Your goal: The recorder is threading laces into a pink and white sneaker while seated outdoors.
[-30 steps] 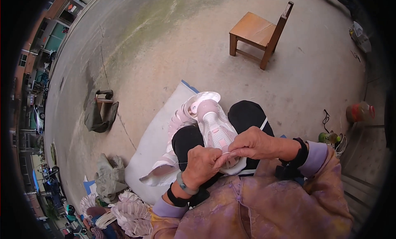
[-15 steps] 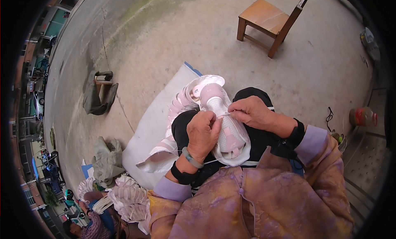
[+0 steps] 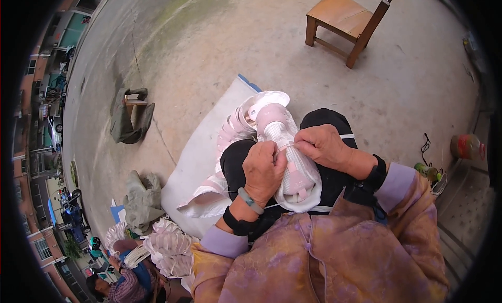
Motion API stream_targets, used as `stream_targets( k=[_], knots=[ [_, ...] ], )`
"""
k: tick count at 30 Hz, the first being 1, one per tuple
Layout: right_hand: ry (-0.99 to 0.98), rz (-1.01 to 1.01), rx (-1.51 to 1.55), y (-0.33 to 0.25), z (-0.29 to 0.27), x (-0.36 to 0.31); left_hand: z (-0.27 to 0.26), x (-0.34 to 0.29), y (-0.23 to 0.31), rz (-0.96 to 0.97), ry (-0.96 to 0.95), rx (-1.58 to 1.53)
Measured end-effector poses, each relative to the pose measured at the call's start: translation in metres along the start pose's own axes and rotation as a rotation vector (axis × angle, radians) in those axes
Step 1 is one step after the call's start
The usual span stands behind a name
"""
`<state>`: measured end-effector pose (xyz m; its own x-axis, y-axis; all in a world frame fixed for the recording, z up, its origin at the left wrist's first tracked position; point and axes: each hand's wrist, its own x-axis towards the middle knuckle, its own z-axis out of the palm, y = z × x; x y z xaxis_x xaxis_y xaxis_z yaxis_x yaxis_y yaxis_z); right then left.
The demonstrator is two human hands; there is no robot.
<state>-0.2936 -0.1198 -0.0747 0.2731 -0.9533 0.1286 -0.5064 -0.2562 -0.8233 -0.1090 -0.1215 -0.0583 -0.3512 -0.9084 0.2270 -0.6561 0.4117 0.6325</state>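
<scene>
Across my lap lies a pink and white shoe upper (image 3: 272, 114), its mesh tongue and toe pointing away from me. My left hand (image 3: 265, 169) is closed at the upper's left side, thumb and forefinger pressed to its edge; the fingertips are partly hidden. On the other side my right hand (image 3: 325, 145) pinches a thin white lace (image 3: 289, 144) between thumb and forefinger, close above the mesh. A white strand (image 3: 275, 204) runs from under my left wrist toward the heel end. More pink and white uppers (image 3: 230, 138) lie stacked against my left knee.
A white sheet (image 3: 201, 141) covers the ground at my left, beside a grey-green cloth bundle (image 3: 144, 201) and a heap of uppers (image 3: 170, 248). Another person (image 3: 123, 284) sits at lower left. A wooden chair (image 3: 340, 15) stands ahead; a red-labelled plastic jar (image 3: 467, 147) is at right.
The view has shifted slightly, so the surroundings sit a little to the right. My left hand has moved slightly closer to the right hand over the shoe upper.
</scene>
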Motion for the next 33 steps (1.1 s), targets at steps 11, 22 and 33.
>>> stream_targets(
  k=[11,22,33],
  knots=[
    [-0.034,0.003,-0.049,-0.001,0.003,0.005,0.005,-0.001,-0.003,-0.09,0.018,-0.042],
    [-0.039,-0.038,-0.077,-0.002,0.005,0.007,0.003,-0.002,-0.006,-0.083,0.027,-0.051],
    [0.029,-0.278,-0.211,-0.002,0.008,0.004,0.002,-0.001,-0.011,-0.126,-0.004,-0.108]
  ],
)
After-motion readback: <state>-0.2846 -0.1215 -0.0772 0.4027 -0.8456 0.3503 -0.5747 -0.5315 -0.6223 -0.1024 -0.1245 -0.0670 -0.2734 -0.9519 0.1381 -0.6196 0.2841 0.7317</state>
